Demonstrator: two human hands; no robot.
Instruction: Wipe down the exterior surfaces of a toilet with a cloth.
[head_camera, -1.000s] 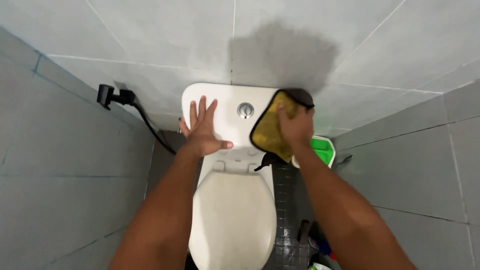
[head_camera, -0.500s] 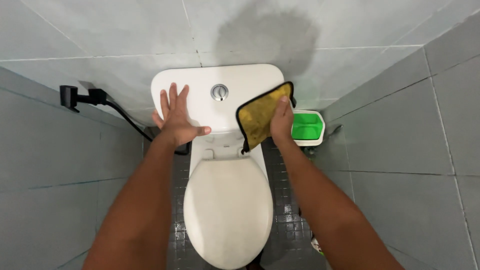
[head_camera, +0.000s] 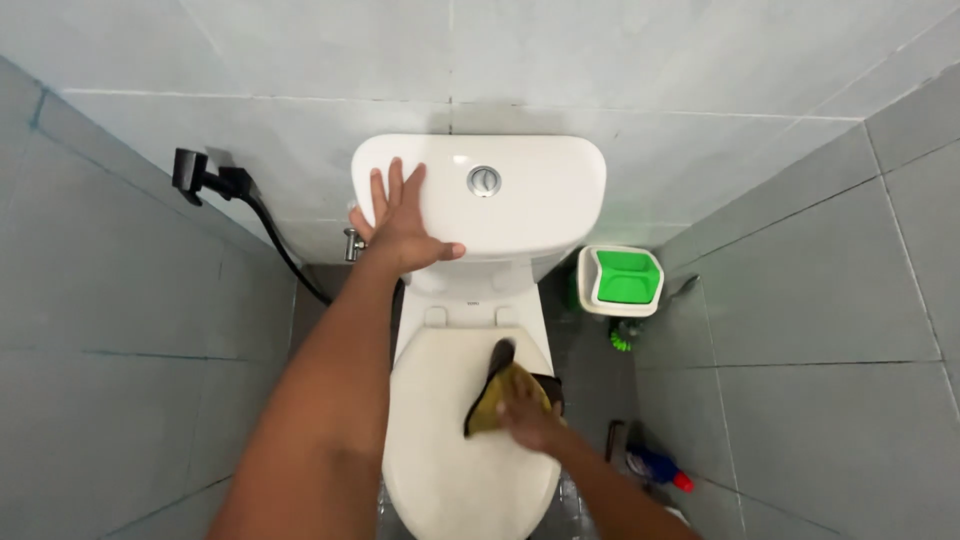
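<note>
My left hand (head_camera: 402, 222) lies flat with fingers spread on the left part of the white toilet tank lid (head_camera: 540, 195), left of the round chrome flush button (head_camera: 484, 181). My right hand (head_camera: 528, 412) presses a yellow cloth with a dark edge (head_camera: 492, 400) onto the closed white toilet seat lid (head_camera: 450, 450), near its right side. The cloth is bunched under the fingers.
A black spray hose and holder (head_camera: 215, 183) hang on the left tiled wall. A white bin with a green lid (head_camera: 621, 279) stands right of the tank, a green brush (head_camera: 622, 338) below it. A blue bottle with a red cap (head_camera: 660, 468) lies on the dark floor.
My right hand has carried the cloth down from the tank's right edge onto the seat lid. My left hand has stayed on the tank lid. The view has shifted.
</note>
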